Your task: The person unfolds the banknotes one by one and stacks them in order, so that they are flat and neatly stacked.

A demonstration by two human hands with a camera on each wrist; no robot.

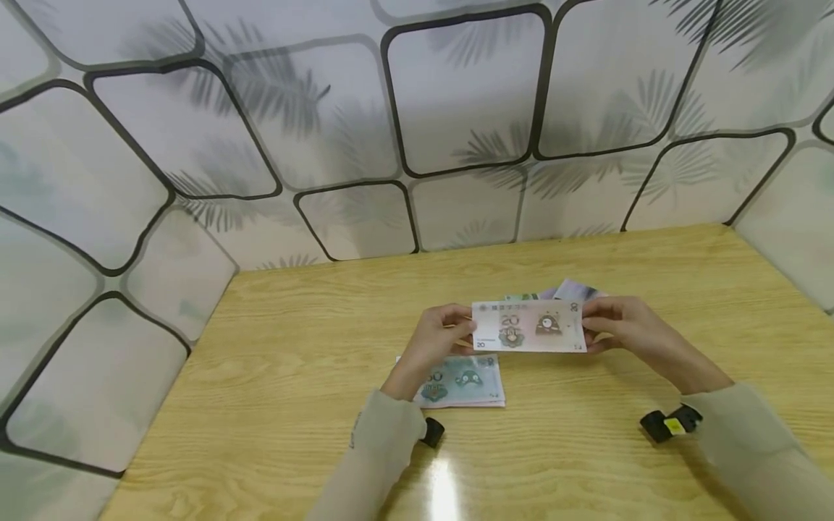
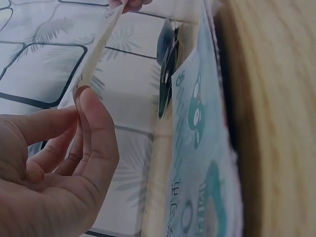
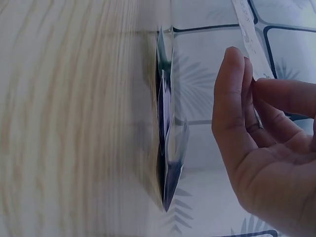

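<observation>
A play banknote (image 1: 529, 326) marked 20 is stretched flat between both hands, raised above the table. My left hand (image 1: 444, 334) pinches its left end between thumb and fingers, as the left wrist view (image 2: 74, 163) also shows. At the opposite end, my right hand (image 1: 622, 327) pinches the note's right edge. Below the left hand lies a neat stack of teal notes (image 1: 465, 383) marked 50, partly covered by that hand and wrist. Behind the held note, several loose purple and green notes (image 1: 576, 291) lie overlapping, their near part hidden.
The wooden table (image 1: 280, 383) runs back to a patterned wall covering (image 1: 469, 94) with dark outlines and grey leaves. Similar covering closes in the left and right sides. Black wrist devices (image 1: 671, 424) hang under the sleeves.
</observation>
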